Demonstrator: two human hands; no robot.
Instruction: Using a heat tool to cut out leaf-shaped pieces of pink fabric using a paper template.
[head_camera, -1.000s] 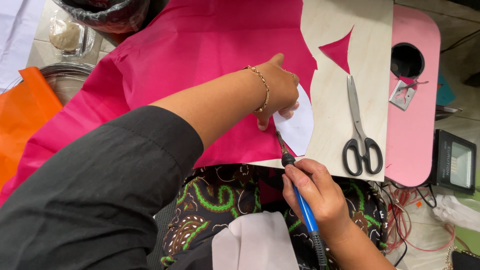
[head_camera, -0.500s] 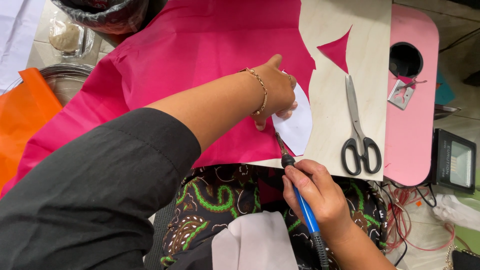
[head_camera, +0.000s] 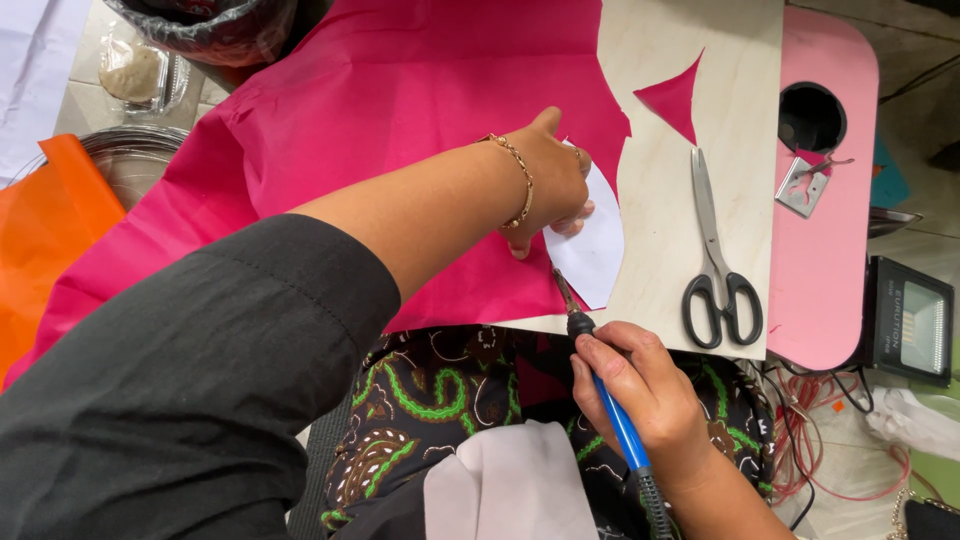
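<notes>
On pink fabric (head_camera: 400, 100), left hand (head_camera: 550, 185) flattens white template (head_camera: 595, 245); right hand (head_camera: 640, 395) seemingly grips soldering tool (head_camera: 600, 375).

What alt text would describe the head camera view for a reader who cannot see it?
The left hand presses a white paper pattern onto pink fabric on a wooden board, while the right hand holds a blue-handled hot tool at the pattern's edge. Scissors lie nearby.

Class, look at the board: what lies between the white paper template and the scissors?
In the head view, only bare wooden board lies between the white paper template and the scissors; the small pink fabric triangle sits farther up.
</notes>
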